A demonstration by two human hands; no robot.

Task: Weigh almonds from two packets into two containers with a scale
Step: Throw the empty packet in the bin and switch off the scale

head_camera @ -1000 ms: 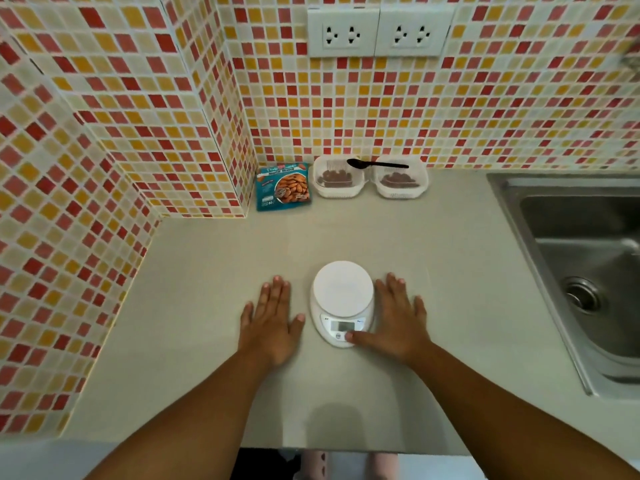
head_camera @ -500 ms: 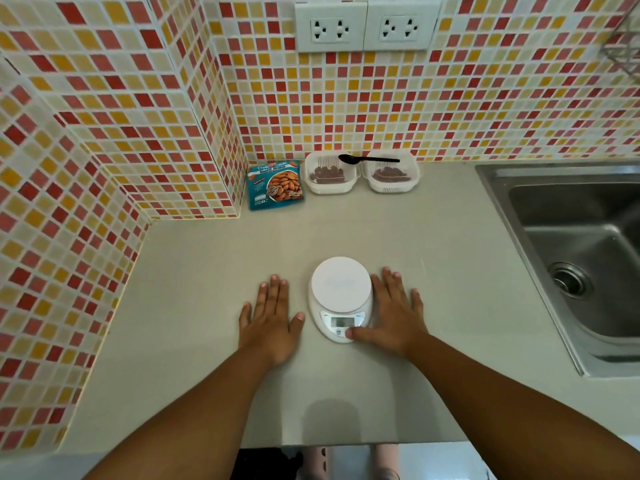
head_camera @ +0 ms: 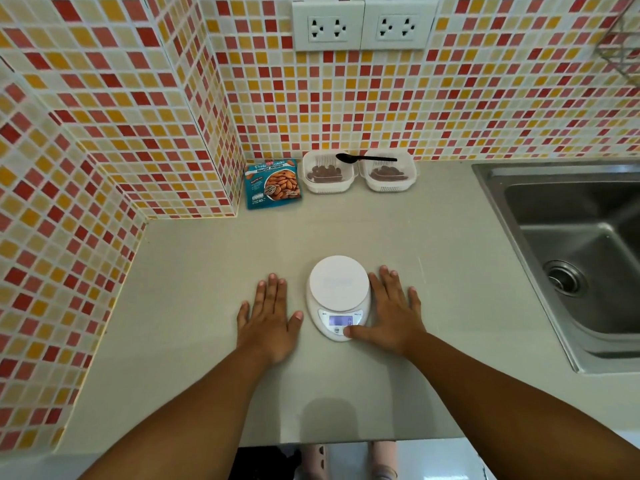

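A: What differs from a moment ago?

B: Little. Both hands lie where they did. The scale's display now glows pale blue, where earlier it looked grey. The view has tipped down a bit, so the wall sockets (head_camera: 362, 25) sit nearer the top edge.

A: And the hands?

B: The left hand (head_camera: 268, 318) lies flat on the counter (head_camera: 194, 306) just left of the scale (head_camera: 339, 296), fingers straight and a little spread, holding nothing. The right hand (head_camera: 393, 315) lies flat against the scale's right side, fingers straight, its thumb tip on the front panel by the buttons. It grips nothing.

A: Where are the almonds?

B: At the back by the tiled wall. A teal packet (head_camera: 273, 183) leans in the corner; just right of it stand two white containers (head_camera: 328, 173) side by side, touching, each with brown almonds (head_camera: 323, 171) inside. A black spoon (head_camera: 363, 158) lies across their rims.

A: Anything hard to make out?

B: The display's digits are too blurred to read. I see only one packet. The sink (head_camera: 568, 244) is cut off at the right edge, and a wire rack (head_camera: 620, 39) barely shows in the top right corner.
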